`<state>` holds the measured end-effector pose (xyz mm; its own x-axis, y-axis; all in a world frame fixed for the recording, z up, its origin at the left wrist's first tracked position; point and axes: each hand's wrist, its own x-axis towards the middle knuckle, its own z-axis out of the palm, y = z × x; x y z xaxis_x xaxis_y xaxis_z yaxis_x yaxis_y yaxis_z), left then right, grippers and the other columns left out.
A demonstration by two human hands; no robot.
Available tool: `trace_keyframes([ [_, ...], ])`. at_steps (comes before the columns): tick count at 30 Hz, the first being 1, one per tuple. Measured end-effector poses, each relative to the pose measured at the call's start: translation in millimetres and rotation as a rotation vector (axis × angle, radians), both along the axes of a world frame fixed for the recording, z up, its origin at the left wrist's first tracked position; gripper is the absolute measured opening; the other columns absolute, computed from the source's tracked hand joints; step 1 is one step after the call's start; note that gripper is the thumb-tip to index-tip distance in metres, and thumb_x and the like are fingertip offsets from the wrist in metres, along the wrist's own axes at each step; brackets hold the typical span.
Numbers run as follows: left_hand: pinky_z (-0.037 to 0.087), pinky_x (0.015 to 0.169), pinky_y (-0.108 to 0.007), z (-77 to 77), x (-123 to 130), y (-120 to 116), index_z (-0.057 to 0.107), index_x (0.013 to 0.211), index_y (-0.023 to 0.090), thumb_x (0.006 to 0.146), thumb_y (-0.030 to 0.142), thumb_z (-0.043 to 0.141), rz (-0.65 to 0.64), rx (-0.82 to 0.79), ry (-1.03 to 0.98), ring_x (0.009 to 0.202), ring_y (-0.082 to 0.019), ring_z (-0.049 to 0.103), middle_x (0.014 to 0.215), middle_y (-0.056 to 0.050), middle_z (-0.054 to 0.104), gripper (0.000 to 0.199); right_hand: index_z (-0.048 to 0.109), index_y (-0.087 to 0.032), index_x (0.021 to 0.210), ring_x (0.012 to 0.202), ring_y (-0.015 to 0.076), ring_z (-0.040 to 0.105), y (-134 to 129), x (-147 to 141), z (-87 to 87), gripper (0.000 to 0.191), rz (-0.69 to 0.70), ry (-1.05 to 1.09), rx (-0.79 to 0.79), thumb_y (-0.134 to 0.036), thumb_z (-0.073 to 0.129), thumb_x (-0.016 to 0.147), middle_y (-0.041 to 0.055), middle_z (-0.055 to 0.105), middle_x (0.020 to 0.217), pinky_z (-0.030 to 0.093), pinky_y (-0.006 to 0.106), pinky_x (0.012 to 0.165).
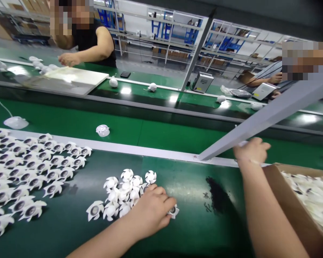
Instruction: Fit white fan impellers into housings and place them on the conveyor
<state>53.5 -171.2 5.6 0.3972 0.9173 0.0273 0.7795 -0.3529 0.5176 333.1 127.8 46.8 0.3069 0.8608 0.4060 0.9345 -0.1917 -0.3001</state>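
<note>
My left hand (pixel 156 209) is closed on a small white fan wheel (pixel 174 212) with a dark centre, held low over the green worktop. Just left of that hand lies a loose heap of white fan wheels (pixel 123 191), some touching my fingers. My right hand (pixel 251 151) reaches over the green conveyor belt beside a slanted grey post. Its fingers are curled, and a bit of something white (pixel 242 143) shows at its left side, mostly hidden by the post and hand. Below it on the worktop is a pile of small black pieces (pixel 218 195).
Rows of fan wheels (pixel 29 172) cover the left worktop. A cardboard box (pixel 277 190) of white parts stands right. The grey post (pixel 247 123) crosses ahead. On the belt sit a clear round part (pixel 102 130) and a white dome (pixel 16 122). Two people work across the line.
</note>
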Motion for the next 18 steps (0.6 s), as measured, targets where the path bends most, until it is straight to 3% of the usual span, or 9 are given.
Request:
trace_keyframes([
  [1,0.04,0.09,-0.038,-1.4,0,0,0.058,0.114,0.024,0.088,0.036,0.067,-0.018,0.022,-0.01,0.102,-0.022,0.058,0.104,-0.001,0.069,0.03,0.054,-0.007,0.123,0.113,0.0409,0.053,-23,1,0.7,0.065,0.007,0.0,0.046,-0.038,0.08,0.073,0.0307,0.049,0.123,0.047,0.05,0.087],
  [3,0.038,0.096,-0.04,-3.2,-2,1,0.057,0.117,0.023,0.084,0.048,0.072,-0.035,0.08,-0.017,0.108,-0.023,0.057,0.116,-0.003,0.068,0.044,0.054,-0.012,0.122,0.121,0.042,0.047,-77,-1,-1.2,0.066,0.088,0.003,0.137,-0.045,0.079,0.072,0.0267,0.052,0.118,0.042,0.052,0.096],
  [5,0.035,0.102,-0.043,-2.4,-7,3,0.057,0.119,0.021,0.075,0.058,0.077,-0.008,0.134,-0.004,0.113,-0.025,0.056,0.121,-0.005,0.067,0.06,0.059,-0.018,0.114,0.11,0.0376,0.055,-134,-10,-7.0,0.046,0.49,0.188,0.241,-0.045,0.073,0.079,0.0189,0.058,0.109,0.046,0.054,0.093],
  [7,0.031,0.108,-0.047,1.8,-14,4,0.059,0.12,0.021,0.068,0.065,0.078,0.052,0.167,-0.012,0.114,-0.027,0.056,0.122,-0.007,0.067,0.071,0.062,-0.024,0.104,0.104,0.0312,0.061,-185,-26,-14.9,0.023,0.838,0.412,0.09,-0.037,0.067,0.086,0.0126,0.06,0.112,0.051,0.051,0.089],
  [9,0.027,0.111,-0.049,8.5,-23,6,0.059,0.12,0.021,0.063,0.073,0.076,0.098,0.181,-0.067,0.115,-0.028,0.055,0.122,-0.006,0.068,0.079,0.065,-0.027,0.101,0.1,0.0274,0.065,-223,-45,-23.1,0.017,1.059,0.492,-0.064,-0.028,0.071,0.085,0.01,0.061,0.114,0.057,0.044,0.082],
  [13,0.025,0.111,-0.047,20.9,-33,7,0.063,0.116,0.023,0.067,0.076,0.07,0.126,0.187,-0.178,0.114,-0.027,0.056,0.12,-0.005,0.069,0.073,0.066,-0.025,0.105,0.105,0.0279,0.066,-262,-70,-35.9,0.02,1.197,0.427,-0.108,-0.021,0.071,0.086,0.0121,0.063,0.121,0.06,0.043,0.085],
  [18,0.023,0.111,-0.046,17.5,-24,4,0.068,0.112,0.028,0.083,0.058,0.068,0.071,0.127,-0.21,0.111,-0.022,0.057,0.116,0.001,0.072,0.042,0.065,-0.023,0.112,0.11,0.0264,0.065,-272,-75,-43.6,0.024,1.29,0.249,-0.088,-0.013,0.063,0.09,0.013,0.065,0.122,0.06,0.044,0.089],
])
